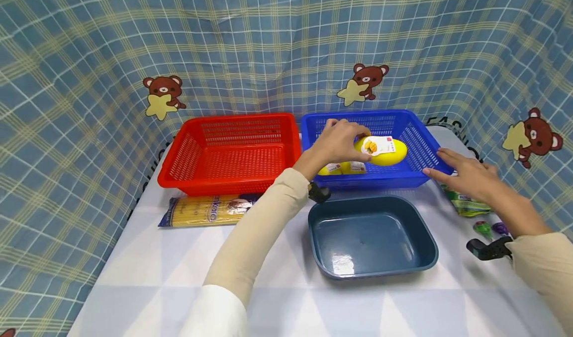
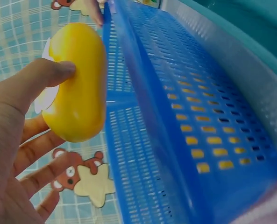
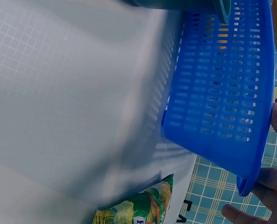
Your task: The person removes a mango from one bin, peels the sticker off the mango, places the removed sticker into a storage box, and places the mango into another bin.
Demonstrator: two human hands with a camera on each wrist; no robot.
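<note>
Left hand (image 1: 336, 140) fingers curled round a yellow pouch (image 1: 381, 151), held over the blue basket (image 1: 416, 137) at the tabletop's far edge, while right hand (image 1: 465, 175) fingers, straight and together, press the basket's right rim.

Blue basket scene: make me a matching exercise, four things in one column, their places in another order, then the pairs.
Things:
1. yellow packet
2. spaghetti pack
3. dark blue tray
4. right hand

Places:
A. on the table in front of the red basket
B. on the right rim of the blue basket
C. gripped in the left hand above the blue basket
D. on the table in front of the blue basket

Pairs: 1-C, 2-A, 3-D, 4-B
</note>
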